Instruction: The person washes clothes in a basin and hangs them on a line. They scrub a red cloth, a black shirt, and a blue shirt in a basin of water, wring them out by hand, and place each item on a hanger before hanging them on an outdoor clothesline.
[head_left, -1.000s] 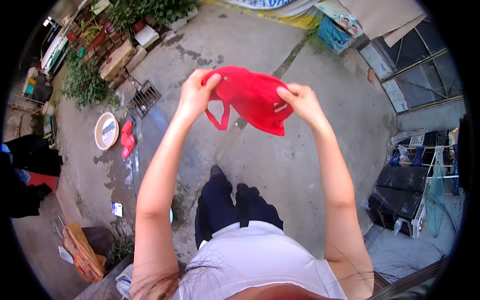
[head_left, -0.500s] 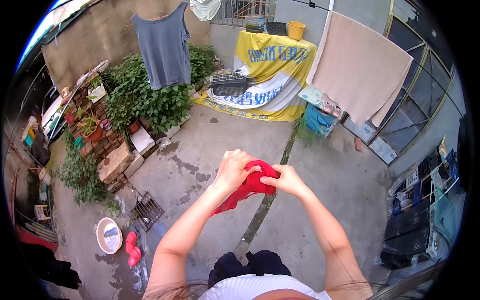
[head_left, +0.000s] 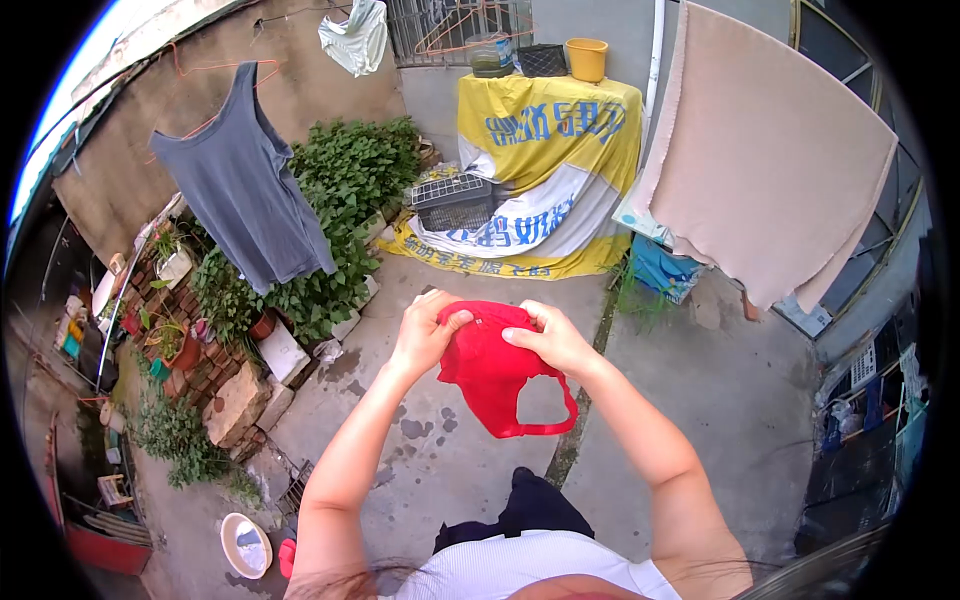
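Between my hands hangs a small red undergarment (head_left: 490,380), spread out, with a gap edged by a narrow band at its lower right. My left hand (head_left: 428,335) pinches its upper left edge, thumb in front. My right hand (head_left: 550,340) grips the upper right edge the same way. The fingers behind the cloth are hidden. Ahead to the left, a grey tank top (head_left: 245,185) hangs on an orange hanger. White underpants (head_left: 355,38) hang higher up, and a beige towel (head_left: 765,150) is draped over a line on the right.
A yellow and white tarp (head_left: 550,130) covers a stack at the back, topped by a yellow bucket (head_left: 587,60). Leafy plants (head_left: 355,170) and stones (head_left: 237,403) line the left side. A basin (head_left: 246,545) stands on the ground at lower left.
The red undergarment was bunched between my hands and now hangs spread open. My hands have moved a little apart and upward. The view has shifted closer to the hanging laundry.
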